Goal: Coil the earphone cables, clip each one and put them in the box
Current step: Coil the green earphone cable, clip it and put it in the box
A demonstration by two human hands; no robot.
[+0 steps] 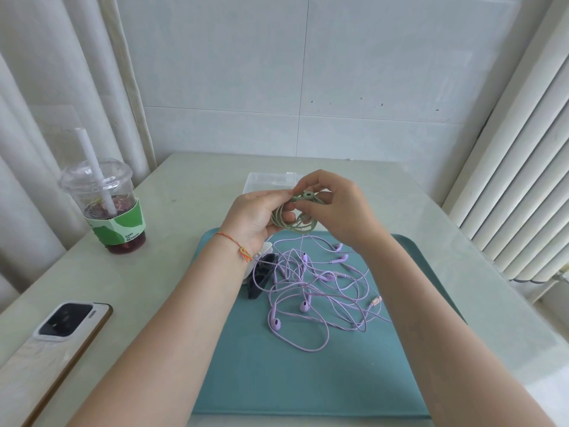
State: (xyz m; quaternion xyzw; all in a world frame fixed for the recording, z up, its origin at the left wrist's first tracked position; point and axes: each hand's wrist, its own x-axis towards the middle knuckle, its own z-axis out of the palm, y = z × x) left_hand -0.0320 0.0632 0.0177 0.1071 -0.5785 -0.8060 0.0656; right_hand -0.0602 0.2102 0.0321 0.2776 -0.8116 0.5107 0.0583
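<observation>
Teal tray point(240, 380): nearest the viewer, at 6 o'clock; its near edge is cut off by the frame
Purple earphones point(317, 291): loose tangle at tray centre, uncoiled; the number of sets cannot be separated
Dark clips point(261, 274): at 9 o'clock of the tangle, partly under the left wrist; count unclear
Left hand point(257, 215): fingers curled round the green earphone coil point(292, 220), holding it above the tray's far edge
Right hand point(335, 208): at 3 o'clock of the coil, fingertips pinching the top of the loops near an earbud
Box point(268, 180): clear, at 12 o'clock behind the hands, largely hidden; contents cannot be told
Step in hand: judged as finishing the green coil; no clip is seen on it
Next move calls for: one hand keeping the loops bunched while the other fetches a clip from 9 o'clock
Phone point(58, 340): at 8 o'clock, well apart
Drink cup point(110, 208): at 10 o'clock, far left
</observation>
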